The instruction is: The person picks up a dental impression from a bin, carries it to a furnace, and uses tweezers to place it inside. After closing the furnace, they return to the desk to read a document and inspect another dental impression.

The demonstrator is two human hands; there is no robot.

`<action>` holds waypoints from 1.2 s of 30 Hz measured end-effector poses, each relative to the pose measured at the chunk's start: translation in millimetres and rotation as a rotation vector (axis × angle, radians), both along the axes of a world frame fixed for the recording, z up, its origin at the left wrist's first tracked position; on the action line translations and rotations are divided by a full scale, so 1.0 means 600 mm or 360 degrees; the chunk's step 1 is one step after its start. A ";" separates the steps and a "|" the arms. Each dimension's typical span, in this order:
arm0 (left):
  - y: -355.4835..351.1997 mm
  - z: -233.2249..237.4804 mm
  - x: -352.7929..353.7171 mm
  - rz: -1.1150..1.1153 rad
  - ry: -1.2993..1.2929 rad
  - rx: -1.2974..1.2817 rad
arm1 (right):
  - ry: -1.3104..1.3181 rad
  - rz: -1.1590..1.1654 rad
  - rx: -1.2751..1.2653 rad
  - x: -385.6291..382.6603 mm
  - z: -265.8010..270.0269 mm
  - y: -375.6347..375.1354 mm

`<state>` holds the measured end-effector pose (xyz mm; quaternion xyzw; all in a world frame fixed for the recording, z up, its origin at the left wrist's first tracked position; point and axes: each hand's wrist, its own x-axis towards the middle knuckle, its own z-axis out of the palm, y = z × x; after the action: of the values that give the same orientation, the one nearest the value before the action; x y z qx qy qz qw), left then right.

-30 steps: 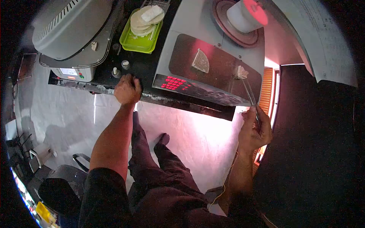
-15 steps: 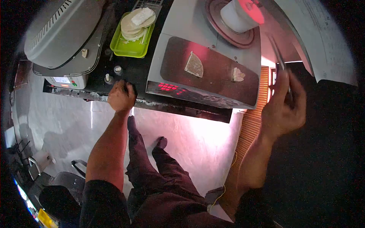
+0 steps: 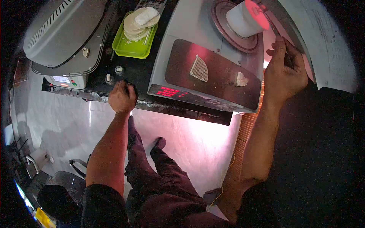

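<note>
My right hand (image 3: 286,72) is closed on slender metal tweezers (image 3: 272,24), raised at the right. Their tip reaches to the red-glowing top of a white cylinder (image 3: 243,19), which stands on the round base plate (image 3: 218,26) of a furnace. Knuckles down, my left hand (image 3: 122,95) leans on the front edge of the dark counter (image 3: 141,84), its fingers curled in. Just beyond it stand two small bottles (image 3: 109,78). A wedge-shaped honeycomb tray (image 3: 199,69) and a small pale piece (image 3: 242,79) lie on the furnace's dark front plate (image 3: 178,57).
A green tray (image 3: 131,51) holds stacked pale discs (image 3: 134,28) and a white block (image 3: 147,16). At left is another grey machine (image 3: 61,34) with a small display, a pale piece (image 3: 86,52) on its ledge. A printed sheet (image 3: 323,41) hangs at the right.
My right hand has moved up, bringing the tweezers to the white cylinder's glowing top. My left hand stays at the counter edge. The view has shifted slightly.
</note>
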<state>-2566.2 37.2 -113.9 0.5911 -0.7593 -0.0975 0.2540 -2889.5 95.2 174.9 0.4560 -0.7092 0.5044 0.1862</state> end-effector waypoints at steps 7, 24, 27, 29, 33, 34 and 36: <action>-0.001 -0.010 0.000 -0.0007 0.0005 0.0010 | -0.0083 0.0007 -0.0098 -0.007 -0.007 -0.008; 0.000 -0.007 0.001 0.0000 -0.0012 0.0019 | -0.0071 0.0053 -0.0165 -0.009 -0.017 -0.012; 0.000 -0.003 -0.001 0.0004 -0.0021 0.0077 | -0.0008 0.0051 -0.0178 -0.008 -0.017 -0.013; -0.002 -0.006 0.000 -0.0001 -0.0028 0.0099 | 0.0000 0.0013 -0.0152 -0.005 -0.014 -0.011; -0.001 -0.003 -0.001 -0.0004 -0.0006 0.0054 | -0.0118 0.0005 -0.0145 0.007 -0.008 -0.005; 0.000 0.000 -0.001 -0.0010 -0.0005 0.0061 | -0.0078 -0.0016 -0.0151 0.006 -0.010 -0.002; 0.001 0.006 -0.001 0.0006 -0.0005 0.0067 | -0.0063 -0.0039 -0.0136 0.013 -0.006 0.007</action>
<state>-2567.1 37.8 -110.3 0.5978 -0.7565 -0.1121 0.2404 -2881.9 99.5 171.4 0.4287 -0.6961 0.5409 0.1977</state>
